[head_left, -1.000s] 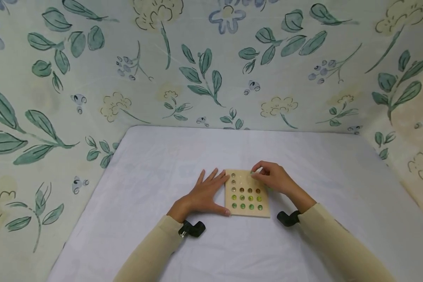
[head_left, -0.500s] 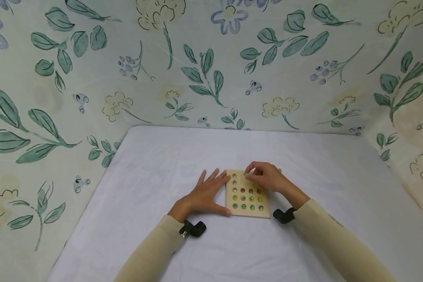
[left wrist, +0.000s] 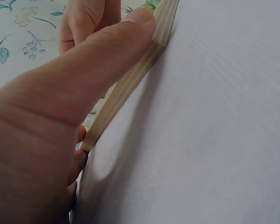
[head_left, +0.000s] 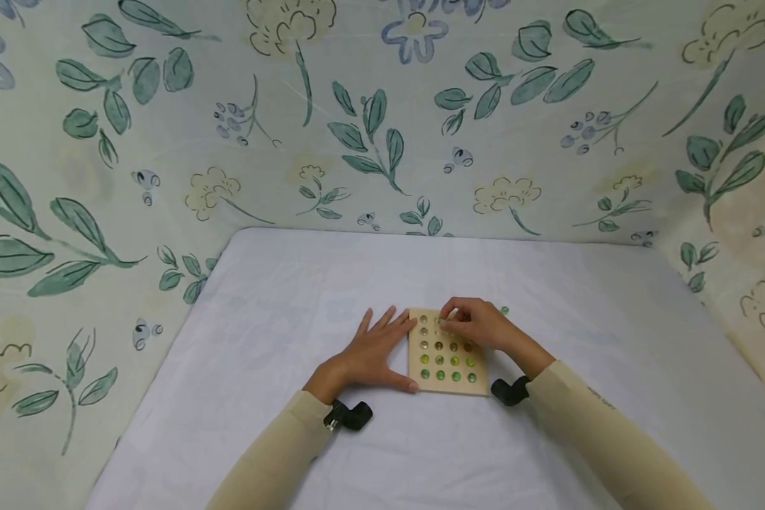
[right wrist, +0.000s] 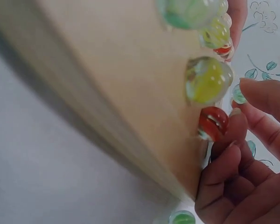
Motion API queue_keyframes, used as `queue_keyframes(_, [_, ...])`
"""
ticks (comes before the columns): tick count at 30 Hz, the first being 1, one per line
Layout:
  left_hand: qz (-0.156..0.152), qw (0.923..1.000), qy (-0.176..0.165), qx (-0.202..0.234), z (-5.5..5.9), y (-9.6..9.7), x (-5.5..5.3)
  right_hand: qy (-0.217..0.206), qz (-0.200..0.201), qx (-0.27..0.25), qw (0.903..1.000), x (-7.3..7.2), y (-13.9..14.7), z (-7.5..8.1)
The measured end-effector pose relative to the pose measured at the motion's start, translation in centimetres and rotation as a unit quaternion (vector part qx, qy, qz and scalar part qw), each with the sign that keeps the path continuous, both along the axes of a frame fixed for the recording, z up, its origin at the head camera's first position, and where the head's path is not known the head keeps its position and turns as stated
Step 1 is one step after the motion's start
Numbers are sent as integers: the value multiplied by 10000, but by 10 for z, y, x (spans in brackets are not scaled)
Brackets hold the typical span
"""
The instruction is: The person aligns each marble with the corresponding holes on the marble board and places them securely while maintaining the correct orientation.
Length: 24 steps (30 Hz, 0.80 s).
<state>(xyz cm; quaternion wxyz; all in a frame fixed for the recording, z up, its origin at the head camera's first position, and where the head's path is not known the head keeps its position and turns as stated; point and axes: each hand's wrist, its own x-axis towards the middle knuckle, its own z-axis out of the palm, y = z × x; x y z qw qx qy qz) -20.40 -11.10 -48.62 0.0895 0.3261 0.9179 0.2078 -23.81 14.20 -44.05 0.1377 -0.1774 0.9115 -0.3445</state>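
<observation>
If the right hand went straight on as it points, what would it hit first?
Probably the top-left marble on the wooden board: the right hand points left towards it. Height is unclear, so the board itself may come first.

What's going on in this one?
A person's left hand rests, fingers spread, against a square pale wooden board whose three nearest rows hold round multicoloured glass marbles. Their right hand pinches a round greenish glass marble at the board's far part. A round green glass marble lies on white cloth beside the board.

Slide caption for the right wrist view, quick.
Right hand pinches a green marble; other marbles stud the board.
</observation>
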Motion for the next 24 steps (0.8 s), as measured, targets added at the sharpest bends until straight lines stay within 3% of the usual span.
queue_keyframes(7, [50, 10000, 59, -1, 1, -2, -2, -293, 86, 161, 9994, -6, -2, 4])
queue_keyframes(13, [-3, 10000, -22, 77, 0, 1, 2, -651, 37, 157, 9977, -2, -1, 2])
queue_keyframes(24, [8, 10000, 23, 36, -1, 1, 4, -677, 138, 90, 9976, -1, 0, 1])
